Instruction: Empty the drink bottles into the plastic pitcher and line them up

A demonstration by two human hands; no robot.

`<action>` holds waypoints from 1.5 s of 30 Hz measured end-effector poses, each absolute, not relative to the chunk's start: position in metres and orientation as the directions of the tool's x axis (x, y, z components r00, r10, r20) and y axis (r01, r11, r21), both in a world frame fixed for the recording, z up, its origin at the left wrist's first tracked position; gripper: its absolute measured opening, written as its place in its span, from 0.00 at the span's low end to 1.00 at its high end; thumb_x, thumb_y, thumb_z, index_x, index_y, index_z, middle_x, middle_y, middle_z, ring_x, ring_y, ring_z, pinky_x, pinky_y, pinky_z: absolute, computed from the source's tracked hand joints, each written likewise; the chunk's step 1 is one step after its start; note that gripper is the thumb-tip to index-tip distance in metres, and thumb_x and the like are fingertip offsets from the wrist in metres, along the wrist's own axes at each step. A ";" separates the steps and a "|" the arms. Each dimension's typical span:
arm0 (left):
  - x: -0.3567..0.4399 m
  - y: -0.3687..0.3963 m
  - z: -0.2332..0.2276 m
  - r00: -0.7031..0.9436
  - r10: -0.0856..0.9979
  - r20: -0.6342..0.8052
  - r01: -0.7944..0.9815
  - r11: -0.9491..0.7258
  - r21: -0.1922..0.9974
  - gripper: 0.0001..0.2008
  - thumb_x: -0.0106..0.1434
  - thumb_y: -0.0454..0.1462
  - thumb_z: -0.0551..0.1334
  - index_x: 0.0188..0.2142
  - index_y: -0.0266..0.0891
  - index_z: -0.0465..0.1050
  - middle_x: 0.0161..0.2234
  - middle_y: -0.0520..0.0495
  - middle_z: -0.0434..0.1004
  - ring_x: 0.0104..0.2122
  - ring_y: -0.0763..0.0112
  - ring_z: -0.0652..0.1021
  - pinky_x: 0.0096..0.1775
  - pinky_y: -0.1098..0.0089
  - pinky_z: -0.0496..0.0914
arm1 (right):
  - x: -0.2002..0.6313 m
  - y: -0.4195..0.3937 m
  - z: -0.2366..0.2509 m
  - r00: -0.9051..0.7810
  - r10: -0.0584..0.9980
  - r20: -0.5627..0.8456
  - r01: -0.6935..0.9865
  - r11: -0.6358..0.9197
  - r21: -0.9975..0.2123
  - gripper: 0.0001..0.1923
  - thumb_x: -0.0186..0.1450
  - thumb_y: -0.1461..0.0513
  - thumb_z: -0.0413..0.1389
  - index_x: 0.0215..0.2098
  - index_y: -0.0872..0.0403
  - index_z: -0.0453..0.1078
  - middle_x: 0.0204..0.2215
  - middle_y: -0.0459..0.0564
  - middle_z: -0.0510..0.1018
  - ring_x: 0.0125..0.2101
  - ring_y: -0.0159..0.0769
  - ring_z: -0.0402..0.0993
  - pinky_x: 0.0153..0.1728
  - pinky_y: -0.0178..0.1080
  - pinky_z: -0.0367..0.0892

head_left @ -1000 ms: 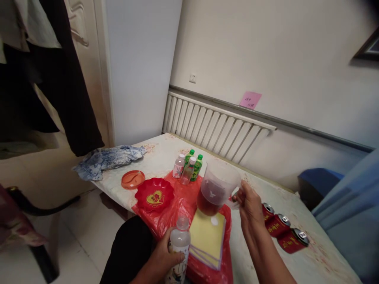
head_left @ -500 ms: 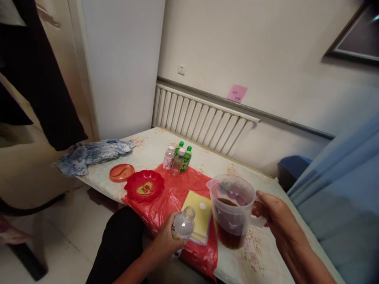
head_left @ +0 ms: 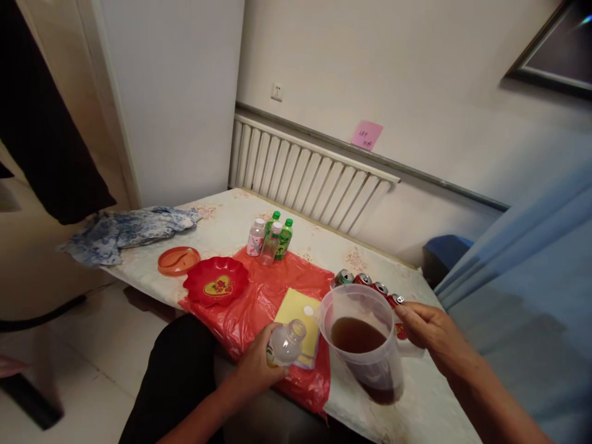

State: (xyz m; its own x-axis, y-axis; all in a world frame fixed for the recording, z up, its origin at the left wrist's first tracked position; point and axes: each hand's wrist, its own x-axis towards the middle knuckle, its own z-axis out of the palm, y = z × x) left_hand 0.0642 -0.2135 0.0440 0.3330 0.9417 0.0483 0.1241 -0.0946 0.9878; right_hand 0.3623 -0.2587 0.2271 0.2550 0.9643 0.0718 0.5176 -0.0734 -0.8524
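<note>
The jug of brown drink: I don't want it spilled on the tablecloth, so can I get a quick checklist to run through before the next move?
1. Right hand grips the jug by its handle: ok.
2. Left hand grips the small bottle: ok.
3. Bottle cap off; a white cap lies on the yellow pad: ok.
4. Bottle upright: not ok, it tilts toward the jug.
5. Jug spout over the bottle mouth: not ok, they are apart.
6. Liquid well below the jug rim: ok.
7. Cans behind the jug clear of the handle hand: cannot tell.
</note>
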 end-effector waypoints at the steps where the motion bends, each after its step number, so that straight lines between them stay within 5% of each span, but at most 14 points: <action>1: 0.065 -0.213 0.043 0.335 0.941 0.052 0.130 -0.101 0.986 0.35 0.43 0.28 0.65 0.53 0.38 0.65 0.51 0.43 0.73 0.51 0.56 0.73 0.54 0.63 0.65 | 0.363 -0.259 0.228 0.244 0.968 0.067 0.529 -0.075 -0.845 0.26 0.52 0.44 0.62 0.12 0.51 0.59 0.13 0.40 0.55 0.17 0.28 0.47 0.18 0.35 0.43; 18: 0.070 -0.216 0.033 0.400 0.913 0.076 0.207 -0.171 0.963 0.36 0.45 0.31 0.66 0.55 0.40 0.59 0.53 0.42 0.70 0.52 0.57 0.72 0.55 0.59 0.65 | 0.354 -0.261 0.251 0.015 0.999 0.046 0.888 0.008 -0.459 0.26 0.63 0.43 0.50 0.20 0.54 0.66 0.19 0.44 0.65 0.23 0.32 0.59 0.24 0.36 0.54; 45: 0.068 -0.219 0.027 0.414 0.909 0.052 0.223 -0.157 0.962 0.38 0.45 0.29 0.65 0.57 0.41 0.58 0.57 0.42 0.67 0.57 0.56 0.69 0.59 0.58 0.63 | 0.345 -0.251 0.260 -0.122 0.991 -0.045 0.946 0.103 -0.307 0.23 0.67 0.46 0.47 0.21 0.53 0.61 0.19 0.42 0.61 0.22 0.30 0.58 0.25 0.35 0.54</action>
State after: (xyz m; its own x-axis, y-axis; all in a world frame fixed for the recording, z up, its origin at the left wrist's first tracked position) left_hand 0.0677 -0.2188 0.0274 0.4145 0.9086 0.0518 0.2232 -0.1566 0.9621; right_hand 0.3446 -0.2513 0.2600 -0.1221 0.9915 -0.0453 0.9461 0.1025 -0.3073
